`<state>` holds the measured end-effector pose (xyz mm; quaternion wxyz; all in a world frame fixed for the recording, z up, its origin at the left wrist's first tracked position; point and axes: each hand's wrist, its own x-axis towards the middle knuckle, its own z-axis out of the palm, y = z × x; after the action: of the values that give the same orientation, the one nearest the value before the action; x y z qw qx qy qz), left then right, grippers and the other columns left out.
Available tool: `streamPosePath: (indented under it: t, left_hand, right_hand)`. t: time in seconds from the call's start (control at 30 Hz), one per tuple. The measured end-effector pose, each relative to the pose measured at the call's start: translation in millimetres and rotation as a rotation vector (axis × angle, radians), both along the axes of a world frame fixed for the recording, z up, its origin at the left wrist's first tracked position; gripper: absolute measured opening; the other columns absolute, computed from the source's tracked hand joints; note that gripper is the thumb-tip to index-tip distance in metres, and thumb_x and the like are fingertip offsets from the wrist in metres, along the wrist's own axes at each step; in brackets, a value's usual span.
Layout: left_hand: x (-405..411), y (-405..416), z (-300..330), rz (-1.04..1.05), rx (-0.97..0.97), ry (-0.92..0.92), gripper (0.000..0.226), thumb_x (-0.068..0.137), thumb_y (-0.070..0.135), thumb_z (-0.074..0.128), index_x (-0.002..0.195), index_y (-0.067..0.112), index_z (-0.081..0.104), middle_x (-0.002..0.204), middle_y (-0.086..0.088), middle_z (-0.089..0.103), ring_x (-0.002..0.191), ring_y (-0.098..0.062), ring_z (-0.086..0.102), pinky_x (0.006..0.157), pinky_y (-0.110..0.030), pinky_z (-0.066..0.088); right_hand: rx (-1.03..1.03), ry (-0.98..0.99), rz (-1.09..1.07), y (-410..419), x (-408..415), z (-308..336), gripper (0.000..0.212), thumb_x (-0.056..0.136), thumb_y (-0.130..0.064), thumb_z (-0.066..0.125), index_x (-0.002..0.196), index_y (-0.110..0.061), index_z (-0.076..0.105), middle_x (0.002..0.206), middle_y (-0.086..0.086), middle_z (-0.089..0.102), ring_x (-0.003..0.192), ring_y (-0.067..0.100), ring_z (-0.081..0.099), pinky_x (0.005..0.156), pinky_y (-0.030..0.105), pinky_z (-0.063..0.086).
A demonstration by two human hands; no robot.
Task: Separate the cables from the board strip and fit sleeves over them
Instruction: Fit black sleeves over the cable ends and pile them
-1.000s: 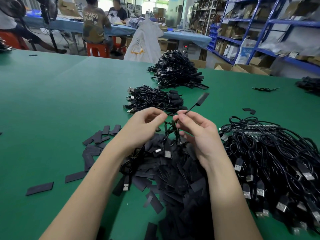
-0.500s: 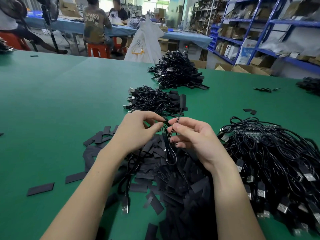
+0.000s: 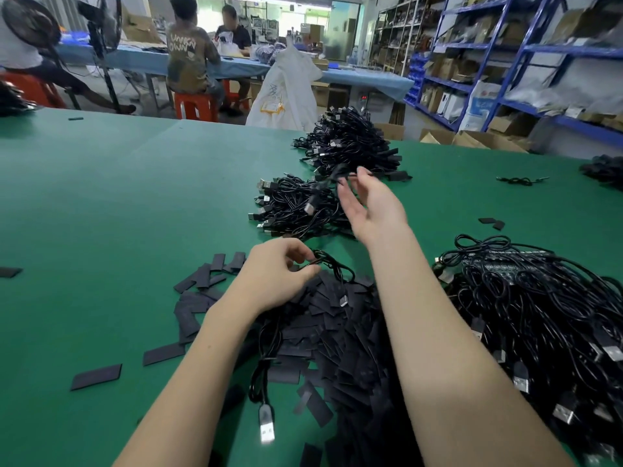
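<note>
A: Where are the hands?

B: The left hand (image 3: 279, 278) sits at the centre of the green table (image 3: 101, 214), fingers pinched on a loop of black cable (image 3: 332, 264); that cable trails back toward 6 o'clock, under the wrist, and ends in a USB plug (image 3: 266, 424) lying on the cloth.

A: And the other?

B: The right hand (image 3: 371, 207) is stretched out toward 12 o'clock, over the nearer finished bundle of cables (image 3: 290, 207); its fingers are spread and loose; a blurred cable end (image 3: 312, 203) hangs just beside the fingertips, and I cannot tell whether they touch it, so grasp or release is unclear.

A: The sleeves?

B: A heap of flat black sleeves (image 3: 337, 332) lies under and between both forearms, spilling toward 6 o'clock; strays are scattered out to 9 o'clock, one single piece (image 3: 96, 376) well apart near 8 o'clock.

A: The rest of the stock?

B: A large tangle of cables (image 3: 539, 315) at 3 o'clock, with what looks like the board strip (image 3: 505, 264) on its far edge; a second finished pile (image 3: 350, 143) at 12 o'clock, beyond the first.
</note>
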<state>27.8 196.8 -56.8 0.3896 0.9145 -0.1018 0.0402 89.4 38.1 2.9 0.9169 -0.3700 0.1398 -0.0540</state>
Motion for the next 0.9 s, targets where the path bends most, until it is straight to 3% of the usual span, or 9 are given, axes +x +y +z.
streamPosePath:
  t: [0.07,0.13,0.2,0.27,0.47,0.6,0.67,0.8,0.9]
  left_hand:
    - [0.2,-0.8,-1.3,0.000,-0.003,0.002,0.013,0.088,0.038,0.075,0.097,0.029,0.071,0.097,0.010,0.069,0.091,-0.008,0.063,0.074,-0.016,0.041]
    - [0.6,-2.0,-2.3,0.002,-0.001,-0.006,0.014,0.087,0.037,0.075,0.097,0.029,0.072,0.096,0.011,0.069,0.089,-0.007,0.063,0.072,-0.014,0.043]
    - [1.1,-3.4,-2.8,0.006,-0.013,-0.016,0.014,0.085,0.036,0.077,0.097,0.028,0.072,0.093,0.012,0.069,0.086,-0.005,0.063,0.069,-0.007,0.041]
    - [0.8,-4.1,-3.0,0.006,-0.035,-0.022,0.016,0.084,0.036,0.078,0.096,0.028,0.073,0.092,0.013,0.068,0.085,-0.003,0.062,0.065,-0.001,0.038]
    - [-0.7,-4.3,-1.2,0.000,-0.151,0.005,0.024,0.075,0.039,0.086,0.093,0.031,0.072,0.088,0.021,0.069,0.085,0.004,0.062,0.066,-0.002,0.043]
    - [-0.5,-4.5,2.4,-0.016,-0.369,0.095,0.019,0.080,0.043,0.081,0.094,0.033,0.073,0.093,0.016,0.073,0.087,-0.001,0.067,0.075,-0.022,0.053]
    - [0.6,-5.8,4.8,0.019,-0.514,0.123,0.007,0.092,0.036,0.070,0.093,0.031,0.074,0.092,0.012,0.075,0.087,-0.003,0.069,0.077,-0.023,0.053]
    - [5.7,-7.2,9.3,0.103,-0.879,0.275,0.028,0.100,0.007,0.047,0.087,0.014,0.070,0.099,-0.006,0.071,0.089,-0.018,0.068,0.089,-0.037,0.056]
    - [5.0,-8.2,13.6,0.114,-1.023,0.344,0.030,0.098,0.000,0.042,0.087,0.010,0.068,0.097,-0.009,0.068,0.083,-0.018,0.067,0.079,-0.033,0.059]
  right_hand:
    - [0.048,0.030,-0.003,12.5,28.3,6.1,0.007,0.098,-0.004,0.063,0.093,0.001,0.063,0.089,0.013,0.064,0.076,0.024,0.068,0.056,0.026,0.061]
    - [0.062,0.087,0.006,20.5,50.2,5.5,0.020,0.103,-0.007,0.056,0.085,0.003,0.059,0.087,0.015,0.065,0.078,0.025,0.069,0.069,0.027,0.061]
    - [-0.006,0.148,0.046,25.4,62.7,-1.0,0.024,0.106,-0.009,0.049,0.089,0.005,0.057,0.107,0.014,0.069,0.101,0.025,0.070,0.092,0.030,0.056]
    - [-0.107,0.199,0.067,27.5,65.9,-8.4,0.016,0.103,-0.008,0.053,0.110,0.004,0.059,0.129,0.015,0.065,0.116,0.025,0.067,0.101,0.031,0.053]
    - [-0.280,0.192,0.061,8.7,46.3,-16.2,0.021,0.096,-0.002,0.059,0.114,0.001,0.048,0.126,0.028,0.055,0.109,0.037,0.068,0.080,0.030,0.062]
    - [-0.427,0.156,0.085,-0.7,23.6,-12.6,0.017,0.096,0.000,0.057,0.111,0.005,0.051,0.123,0.028,0.058,0.100,0.034,0.072,0.083,0.031,0.062]
    - [-0.569,0.130,0.115,-2.0,10.8,-9.9,0.009,0.096,-0.001,0.058,0.103,0.003,0.056,0.119,0.026,0.062,0.099,0.032,0.073,0.083,0.031,0.062]
    - [-1.154,-0.052,0.134,-3.4,-25.8,-10.0,0.010,0.092,-0.020,0.065,0.089,-0.024,0.074,0.092,-0.002,0.079,0.081,0.013,0.071,0.076,0.027,0.060]
    - [-1.504,-0.152,0.245,-1.3,-58.3,-13.0,0.012,0.085,-0.042,0.071,0.085,-0.032,0.078,0.077,-0.018,0.074,0.074,-0.003,0.067,0.068,0.021,0.052]
